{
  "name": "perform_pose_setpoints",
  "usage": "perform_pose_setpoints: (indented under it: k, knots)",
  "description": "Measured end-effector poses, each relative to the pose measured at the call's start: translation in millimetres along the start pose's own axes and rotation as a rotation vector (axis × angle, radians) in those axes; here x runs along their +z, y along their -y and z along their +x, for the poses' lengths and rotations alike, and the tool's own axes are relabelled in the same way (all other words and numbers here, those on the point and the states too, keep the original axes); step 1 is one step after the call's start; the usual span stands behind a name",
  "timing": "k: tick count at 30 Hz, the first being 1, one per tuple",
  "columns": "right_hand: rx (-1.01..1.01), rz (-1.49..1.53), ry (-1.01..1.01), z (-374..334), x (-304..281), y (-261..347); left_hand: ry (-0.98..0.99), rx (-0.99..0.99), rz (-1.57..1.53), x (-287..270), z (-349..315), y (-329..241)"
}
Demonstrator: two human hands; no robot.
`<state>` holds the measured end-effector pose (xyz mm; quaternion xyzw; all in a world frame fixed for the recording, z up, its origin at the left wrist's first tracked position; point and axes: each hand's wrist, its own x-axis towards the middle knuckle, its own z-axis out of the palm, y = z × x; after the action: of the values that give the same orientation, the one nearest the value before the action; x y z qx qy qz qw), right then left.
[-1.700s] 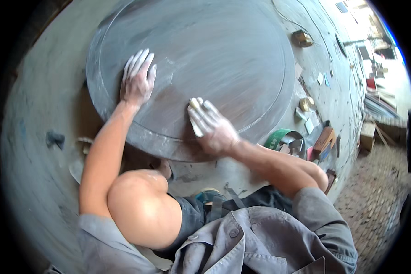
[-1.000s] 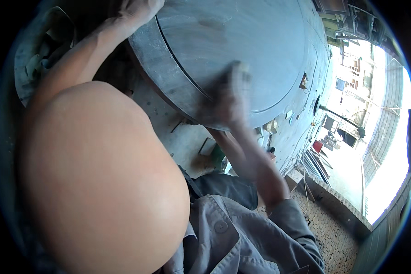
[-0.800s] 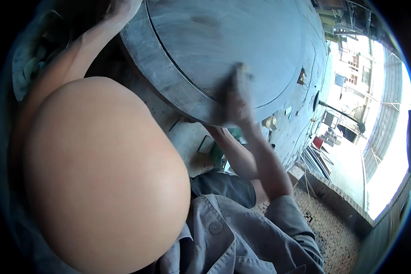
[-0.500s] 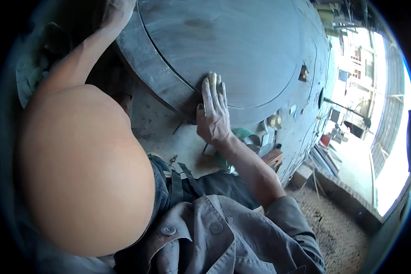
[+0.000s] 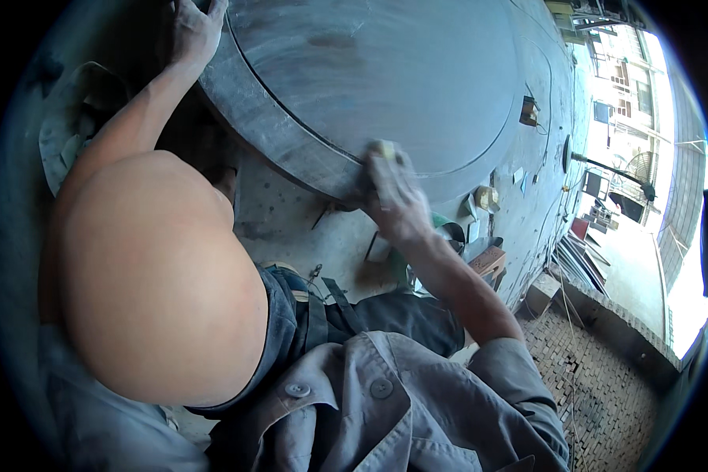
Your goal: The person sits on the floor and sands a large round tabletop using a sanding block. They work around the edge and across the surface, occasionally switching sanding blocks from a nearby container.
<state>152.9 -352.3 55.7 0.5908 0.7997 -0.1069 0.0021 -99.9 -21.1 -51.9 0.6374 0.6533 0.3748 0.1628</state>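
Beyond the bare knee (image 5: 161, 271) lies a round grey disc (image 5: 425, 86). Past the knee, the left hand (image 5: 196, 35) is at its edge; right of the knee, the blurred right hand (image 5: 398, 195) covers its rim — both grips I cannot tell.

The round top (image 5: 417, 79) is showing slate blue-grey, with brownish smudges and pale, curving streaks mottling it. A groove (image 5: 279, 103) is tracing a near-black curve there. A patch (image 5: 385, 148) at the fingertips of the right hand (image 5: 401, 206) is looking yellowish, though blur is leaving its exact shade uncertain. The shirt (image 5: 440, 417) is showing plain grey, the shorts (image 5: 417, 318) dark charcoal. A wooden block (image 5: 486, 263) is showing reddish brown; brown paving (image 5: 594, 389) is forming a small brick-like pattern.
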Motion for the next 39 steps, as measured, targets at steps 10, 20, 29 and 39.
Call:
perform_pose_setpoints:
  k: [10,20,29,39]
  knots:
    - [-0.042,0.149,-0.018,44.0,3.1,36.2,0.043,-0.040,0.123,-6.0,-4.1,-9.3]
    - [-0.012,0.174,-0.056,50.7,2.7,43.9,0.026,0.005,0.135,-6.6,-3.2,-7.3]
    - [0.013,0.175,-0.100,35.8,4.6,33.7,0.012,-0.018,0.143,-13.5,-9.0,-15.2]
    - [0.050,0.162,-0.018,35.3,3.0,30.8,0.000,-0.024,0.146,-10.3,-5.6,-14.4]
